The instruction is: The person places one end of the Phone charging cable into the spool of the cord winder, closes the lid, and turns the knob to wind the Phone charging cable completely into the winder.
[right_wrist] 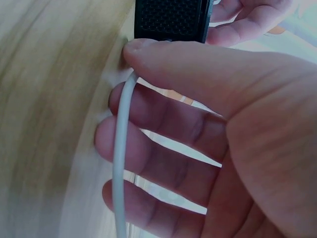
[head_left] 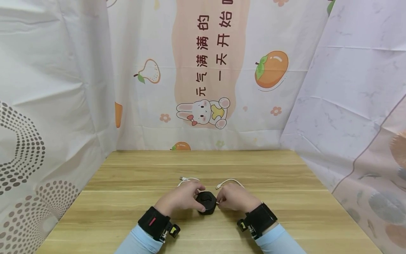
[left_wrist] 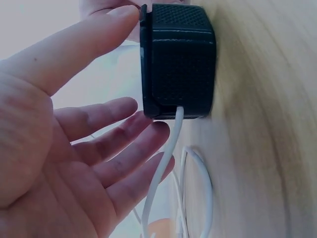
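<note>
A black hexagonal case [head_left: 206,203] with textured sides stands on the table between the two hands. A white cable [left_wrist: 171,144] comes out of its side. My left hand [head_left: 184,197] is around the case's left side, its thumb [left_wrist: 106,29] touching the rim and its other fingers loosely spread beside the case. On the opposite side, my right hand [head_left: 234,197] pinches another length of white cable [right_wrist: 119,163] between thumb and forefinger, close to the case. In the right wrist view the thumb hides where that cable meets the case.
Beyond the left hand lies a white plug [head_left: 182,179] with looped cable, and past the right hand a second plug [head_left: 218,186] on a curved cable. The wooden table [head_left: 142,169] ends at a printed curtain [head_left: 146,106]; white cloths [head_left: 333,106] hang at both sides.
</note>
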Demonstrator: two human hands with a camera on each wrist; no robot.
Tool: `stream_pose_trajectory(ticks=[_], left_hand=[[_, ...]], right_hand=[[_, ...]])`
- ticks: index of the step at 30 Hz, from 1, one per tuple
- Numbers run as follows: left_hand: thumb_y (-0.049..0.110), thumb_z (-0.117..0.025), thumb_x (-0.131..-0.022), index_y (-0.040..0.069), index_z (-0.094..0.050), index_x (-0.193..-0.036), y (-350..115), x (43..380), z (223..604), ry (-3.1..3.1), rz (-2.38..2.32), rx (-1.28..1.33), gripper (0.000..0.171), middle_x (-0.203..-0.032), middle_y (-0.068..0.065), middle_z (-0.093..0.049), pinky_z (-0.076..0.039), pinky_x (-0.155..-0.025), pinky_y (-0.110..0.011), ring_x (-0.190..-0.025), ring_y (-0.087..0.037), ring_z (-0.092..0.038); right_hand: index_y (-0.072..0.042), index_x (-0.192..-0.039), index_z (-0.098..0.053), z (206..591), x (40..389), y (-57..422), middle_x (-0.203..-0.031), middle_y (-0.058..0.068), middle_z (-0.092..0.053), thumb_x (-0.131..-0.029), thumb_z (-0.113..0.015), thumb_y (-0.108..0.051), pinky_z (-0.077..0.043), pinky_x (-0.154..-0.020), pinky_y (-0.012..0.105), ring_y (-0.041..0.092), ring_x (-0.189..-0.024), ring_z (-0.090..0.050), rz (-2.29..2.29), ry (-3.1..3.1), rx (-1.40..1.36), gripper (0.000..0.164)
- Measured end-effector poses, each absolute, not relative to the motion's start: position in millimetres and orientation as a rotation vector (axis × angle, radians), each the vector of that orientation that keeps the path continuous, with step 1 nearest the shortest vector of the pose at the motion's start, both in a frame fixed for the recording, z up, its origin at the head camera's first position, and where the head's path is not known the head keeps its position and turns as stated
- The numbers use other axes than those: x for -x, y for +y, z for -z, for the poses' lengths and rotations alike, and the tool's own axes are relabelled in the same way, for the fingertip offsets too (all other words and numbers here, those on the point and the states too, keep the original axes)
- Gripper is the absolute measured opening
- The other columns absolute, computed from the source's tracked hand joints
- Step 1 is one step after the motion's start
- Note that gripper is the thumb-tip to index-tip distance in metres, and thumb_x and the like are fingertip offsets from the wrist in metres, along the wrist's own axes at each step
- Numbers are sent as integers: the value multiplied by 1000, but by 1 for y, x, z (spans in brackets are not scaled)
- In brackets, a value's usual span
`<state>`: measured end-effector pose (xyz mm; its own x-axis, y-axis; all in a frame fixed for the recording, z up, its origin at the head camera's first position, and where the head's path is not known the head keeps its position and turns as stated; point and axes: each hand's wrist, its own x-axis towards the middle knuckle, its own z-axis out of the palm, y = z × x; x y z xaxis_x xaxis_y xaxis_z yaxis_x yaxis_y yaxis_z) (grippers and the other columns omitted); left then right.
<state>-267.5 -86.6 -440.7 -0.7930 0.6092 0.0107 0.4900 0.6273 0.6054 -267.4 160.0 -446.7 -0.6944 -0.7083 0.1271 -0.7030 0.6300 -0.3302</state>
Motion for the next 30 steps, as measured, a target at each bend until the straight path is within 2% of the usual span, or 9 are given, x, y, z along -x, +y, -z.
stream_pose_trajectory(ticks=[6, 9, 14, 17, 25, 30], left_hand=[[42, -90, -76, 0, -64, -131, -86, 267, 439, 2662, -903, -891, 74, -123, -7, -65, -53, -87, -34, -107, -23, -64], [45, -90, -75, 0, -66, -128, -85, 266, 438, 2684, -880, -868, 73, -117, -4, -66, -53, -86, -34, -103, -20, -63], [45, -93, -71, 8, -70, -116, -80, 264, 440, 2681, -854, -799, 62, -100, 6, -65, -51, -80, -31, -88, -10, -60], [41, -93, -70, 10, -71, -110, -78, 263, 440, 2677, -852, -794, 55, -93, 9, -63, -50, -77, -30, -81, -8, -58], [37, -93, -71, 10, -72, -105, -77, 261, 439, 2690, -855, -809, 48, -90, 8, -63, -50, -76, -30, -79, -8, -58], [37, -93, -71, 9, -73, -108, -77, 262, 440, 2693, -850, -812, 51, -92, 8, -65, -50, -77, -29, -81, -8, -58]], right_hand=[[-15, -83, -82, 447, 267, 159, -74, -14, -69, -77, -83, -2, -50, -64, 21, -3, -67, -57, 554, 2823, 1233, 14], [-15, -83, -82, 447, 267, 159, -74, -14, -69, -77, -83, -2, -50, -63, 21, -3, -66, -56, 560, 2826, 1211, 14], [-15, -84, -82, 447, 266, 160, -75, -14, -69, -77, -81, -2, -49, -63, 20, -3, -66, -53, 567, 2830, 1160, 15], [-16, -84, -82, 446, 265, 160, -75, -14, -69, -77, -80, -2, -48, -63, 20, -3, -65, -53, 571, 2833, 1155, 16], [-14, -85, -82, 448, 266, 161, -77, -13, -70, -78, -81, -2, -50, -65, 21, -2, -67, -56, 561, 2839, 1156, 14], [-15, -85, -82, 447, 265, 161, -77, -14, -70, -77, -81, -2, -50, -65, 21, -3, -67, -56, 564, 2841, 1167, 15]])
